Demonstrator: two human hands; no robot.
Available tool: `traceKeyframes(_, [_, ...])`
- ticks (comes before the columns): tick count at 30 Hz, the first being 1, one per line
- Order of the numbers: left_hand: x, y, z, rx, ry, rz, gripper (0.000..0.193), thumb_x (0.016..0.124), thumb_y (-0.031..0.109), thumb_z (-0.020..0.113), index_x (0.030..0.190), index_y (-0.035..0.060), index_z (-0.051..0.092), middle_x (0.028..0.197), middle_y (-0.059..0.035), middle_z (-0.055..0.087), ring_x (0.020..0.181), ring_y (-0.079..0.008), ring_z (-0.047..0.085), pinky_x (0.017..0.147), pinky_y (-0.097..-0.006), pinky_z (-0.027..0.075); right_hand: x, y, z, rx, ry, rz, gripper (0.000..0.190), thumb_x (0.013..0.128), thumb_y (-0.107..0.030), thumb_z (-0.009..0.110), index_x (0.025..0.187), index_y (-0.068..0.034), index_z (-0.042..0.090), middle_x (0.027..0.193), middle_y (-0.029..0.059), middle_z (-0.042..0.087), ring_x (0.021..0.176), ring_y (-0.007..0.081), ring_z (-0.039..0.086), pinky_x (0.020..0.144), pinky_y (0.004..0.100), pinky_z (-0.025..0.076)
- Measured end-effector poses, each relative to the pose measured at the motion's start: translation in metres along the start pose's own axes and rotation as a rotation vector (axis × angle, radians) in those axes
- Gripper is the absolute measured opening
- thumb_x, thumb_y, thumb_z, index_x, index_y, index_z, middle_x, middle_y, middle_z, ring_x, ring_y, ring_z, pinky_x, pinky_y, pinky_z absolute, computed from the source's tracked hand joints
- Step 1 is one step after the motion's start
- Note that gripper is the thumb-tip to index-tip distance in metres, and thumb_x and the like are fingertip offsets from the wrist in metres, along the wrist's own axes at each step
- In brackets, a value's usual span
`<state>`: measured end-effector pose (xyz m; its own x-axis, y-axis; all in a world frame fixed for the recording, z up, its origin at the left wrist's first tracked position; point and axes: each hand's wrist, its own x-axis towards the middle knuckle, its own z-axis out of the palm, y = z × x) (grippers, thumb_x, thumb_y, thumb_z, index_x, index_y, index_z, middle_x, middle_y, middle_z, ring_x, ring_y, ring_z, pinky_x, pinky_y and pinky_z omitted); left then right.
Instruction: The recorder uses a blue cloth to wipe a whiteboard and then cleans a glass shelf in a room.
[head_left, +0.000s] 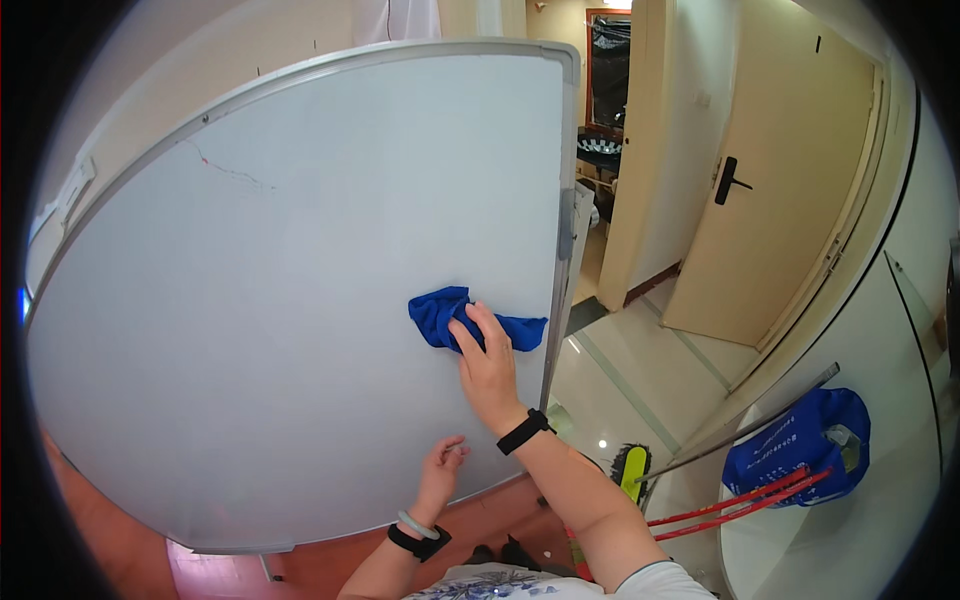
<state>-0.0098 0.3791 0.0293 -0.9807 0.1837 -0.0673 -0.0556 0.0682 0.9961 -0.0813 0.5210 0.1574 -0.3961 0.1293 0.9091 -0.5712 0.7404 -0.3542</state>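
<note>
A large whiteboard (300, 262) in a grey metal frame fills the left and middle of the view. My right hand (487, 360) presses a crumpled blue cloth (439, 315) against the board, near its right edge. Lower down, my left hand (444, 465) is raised in front of the board's lower part, fingers loosely curled and holding nothing. A thin, faint line with a small red spot (205, 160) shows on the board's upper left. Both wrists wear black bands, and the left one also has a pale bangle.
Right of the board are a tiled floor (615, 375) and a beige door (787, 172) with a black handle. A green-headed broom (635, 472), red handles (742, 499) and a blue bag (772, 450) on a white surface stand at the lower right.
</note>
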Motion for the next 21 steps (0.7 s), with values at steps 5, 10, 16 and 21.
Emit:
traceKeyframes(5, [0.016,0.027,0.0,0.183,0.04,0.153,0.025,0.088,0.008,0.045,0.111,0.0008,0.051,0.094,-0.0081,0.059,0.086,-0.0118,0.054,0.073,-0.0229,0.041,0.0,0.009,-0.004,-0.008,-0.028,0.002,0.04,0.062,0.013,0.051,0.098,-0.004,0.058,0.114,0.0148,0.046,0.109,0.0314,0.044,0.087,0.0393,0.037])
traceKeyframes(10, [0.037,0.119,0.027,-0.034,0.012,0.443,0.047,0.088,0.006,0.044,0.132,0.0038,0.026,0.113,-0.0122,0.047,0.095,-0.0175,0.051,0.082,-0.0268,0.041,0.022,0.015,-0.013,-0.126,0.014,0.034,0.037,0.064,0.006,0.054,0.097,-0.009,0.059,0.11,0.0127,0.048,0.096,0.0298,0.048,0.081,0.0365,0.041])
traceKeyframes(16, [0.054,0.125,0.028,0.155,0.013,0.502,0.057,0.089,0.01,0.041,0.138,0.0072,0.013,0.105,-0.0104,0.047,0.093,-0.0175,0.048,0.082,-0.0279,0.039,-0.02,-0.001,0.008,0.086,0.052,0.299,0.042,0.068,0.002,0.054,0.109,-0.007,0.052,0.111,0.0172,0.045,0.095,0.0336,0.048,0.078,0.0379,0.044])
traceKeyframes(21, [0.05,0.093,0.022,0.207,-0.035,0.394,0.057,0.089,0.01,0.042,0.138,0.008,0.013,0.097,-0.0057,0.046,0.086,-0.0144,0.046,0.079,-0.0257,0.039,-0.07,-0.005,0.018,0.205,0.004,0.491,0.041,0.076,-0.001,0.054,0.116,-0.003,0.048,0.118,0.0198,0.039,0.104,0.0338,0.045,0.084,0.0356,0.042])
